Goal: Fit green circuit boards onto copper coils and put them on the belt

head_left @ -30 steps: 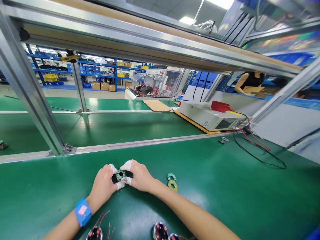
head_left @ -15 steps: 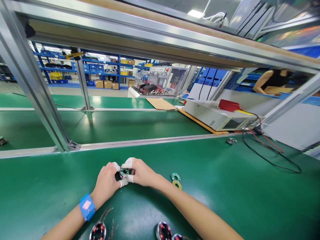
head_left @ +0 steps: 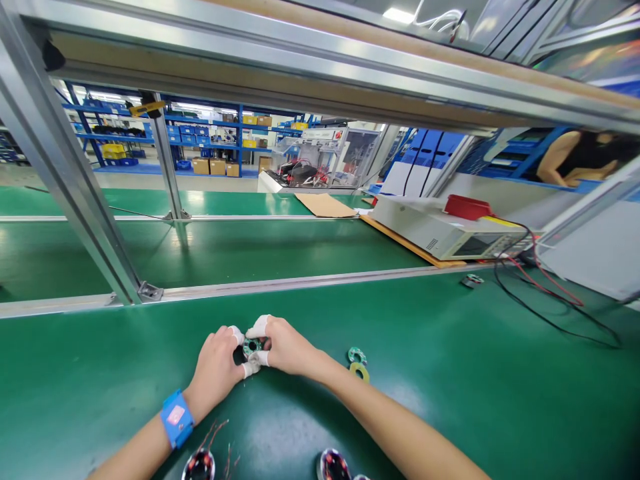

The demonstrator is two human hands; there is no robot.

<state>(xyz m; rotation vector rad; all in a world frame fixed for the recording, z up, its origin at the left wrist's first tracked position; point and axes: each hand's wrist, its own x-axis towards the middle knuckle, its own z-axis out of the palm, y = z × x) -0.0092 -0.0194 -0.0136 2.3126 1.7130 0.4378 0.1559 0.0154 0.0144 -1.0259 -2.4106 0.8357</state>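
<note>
Between my two hands is a small ring-shaped green circuit board (head_left: 253, 346), partly covered by my fingers. My left hand (head_left: 219, 360), with a blue wrist strap (head_left: 177, 417) below it, is closed on the board's left side. From the right, my right hand (head_left: 286, 347) pinches the same board. White finger cots cover the thumb and fingertip of each hand. Whatever lies beneath the board is hidden. Right of my right wrist, a second green ring board (head_left: 357, 356) lies by a yellow ring (head_left: 359, 372).
Wound motor stators (head_left: 334, 465) with copper wires lie at the near edge, one (head_left: 199, 465) near my left forearm. A small part (head_left: 472, 281) and test leads (head_left: 555, 320) lie at right, before a bench instrument (head_left: 450, 230). A metal post (head_left: 85, 160) stands at left.
The view has shifted slightly, so the bench things at right appear farther right. Both hands stay together on the circuit board, with only slight finger movement.
</note>
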